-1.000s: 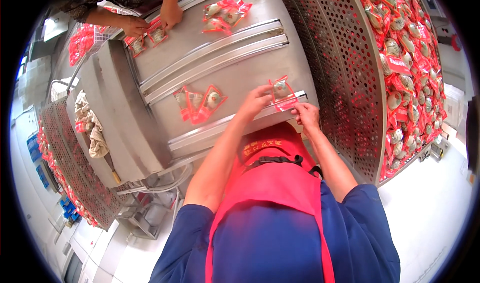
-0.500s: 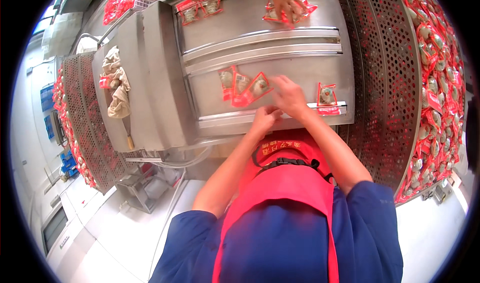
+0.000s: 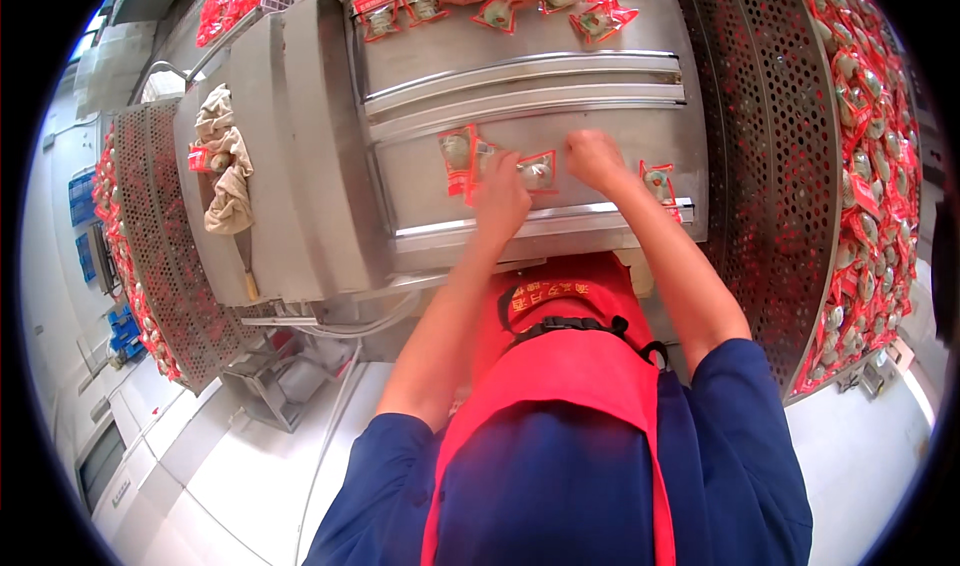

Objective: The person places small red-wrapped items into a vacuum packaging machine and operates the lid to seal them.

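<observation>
Currently my hands are apart, both beyond the near metal bar point(image 3: 570, 219): left point(image 3: 503, 194) over clustered red packets point(image 3: 456, 150), right point(image 3: 597, 160) curled and blurred; whether either grips, I cannot tell. Risk: packets lie close, so dragging one could skew its neighbour.

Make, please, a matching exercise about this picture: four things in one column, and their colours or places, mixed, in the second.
1. left hand
2. cloth
3. apron
4. right hand

a. red
b. between the left hand and the single packet
c. beige
d. partly covering the grouped packets

Pairs: 1-d, 2-c, 3-a, 4-b
</observation>
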Motion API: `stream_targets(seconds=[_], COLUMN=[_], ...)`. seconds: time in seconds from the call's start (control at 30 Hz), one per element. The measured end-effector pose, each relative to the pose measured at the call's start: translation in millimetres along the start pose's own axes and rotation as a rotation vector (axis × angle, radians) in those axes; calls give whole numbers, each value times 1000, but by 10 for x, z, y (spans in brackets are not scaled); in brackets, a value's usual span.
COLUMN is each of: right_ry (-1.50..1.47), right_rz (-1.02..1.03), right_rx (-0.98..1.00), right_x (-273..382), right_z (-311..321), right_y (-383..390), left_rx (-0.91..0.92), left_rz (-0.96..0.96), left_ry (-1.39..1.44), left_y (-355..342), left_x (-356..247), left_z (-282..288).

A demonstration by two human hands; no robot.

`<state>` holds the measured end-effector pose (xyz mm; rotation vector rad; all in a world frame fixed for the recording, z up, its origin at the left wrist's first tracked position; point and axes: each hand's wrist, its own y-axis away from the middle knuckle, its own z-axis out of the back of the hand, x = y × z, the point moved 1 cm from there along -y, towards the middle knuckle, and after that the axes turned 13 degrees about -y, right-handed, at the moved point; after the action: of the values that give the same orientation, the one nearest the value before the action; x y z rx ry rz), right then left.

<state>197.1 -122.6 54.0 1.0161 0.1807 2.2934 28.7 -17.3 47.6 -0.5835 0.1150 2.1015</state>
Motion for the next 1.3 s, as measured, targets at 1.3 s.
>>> stream_targets(seconds=[1.3], right_ry=[-1353], right_rz=[-708], right_rx=[233], right_x=[-454], right_z=[-642], right_y=[904], left_rx=[1010], left_rz=[875], left_ry=[957], left_y=[357], left_x=[-194], left_z=[79])
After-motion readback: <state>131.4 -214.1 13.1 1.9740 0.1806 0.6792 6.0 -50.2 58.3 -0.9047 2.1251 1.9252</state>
